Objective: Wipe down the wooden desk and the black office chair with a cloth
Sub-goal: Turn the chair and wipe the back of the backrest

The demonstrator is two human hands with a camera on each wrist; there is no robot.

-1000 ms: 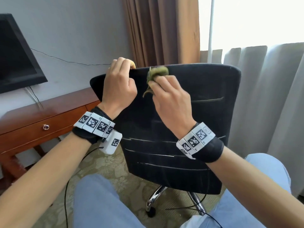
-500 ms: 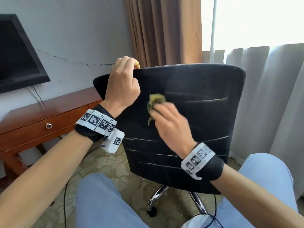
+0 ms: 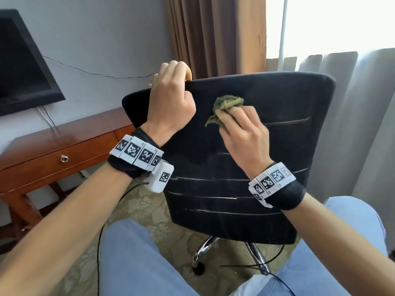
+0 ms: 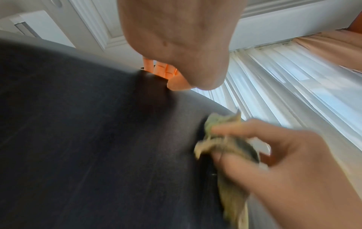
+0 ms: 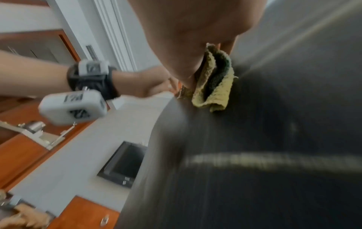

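A person's left hand (image 3: 171, 99) curls its grip over the top edge of one black office chair (image 3: 267, 159), while the right hand (image 3: 243, 133) grips one crumpled green cloth (image 3: 226, 105) against the upper backrest; one wooden tabletop (image 3: 70, 135) stands at left.

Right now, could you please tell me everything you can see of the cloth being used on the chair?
The cloth is a small yellow-green rag, knitted-looking with a darker green inner face in the right wrist view. It is crumpled and folded, not spread flat. The right hand holds it bunched under its fingers and presses it against the upper back of the black chair, just below the top edge. One corner hangs loose below the fingers. The left hand, gripping the chair's top edge, does not touch it.
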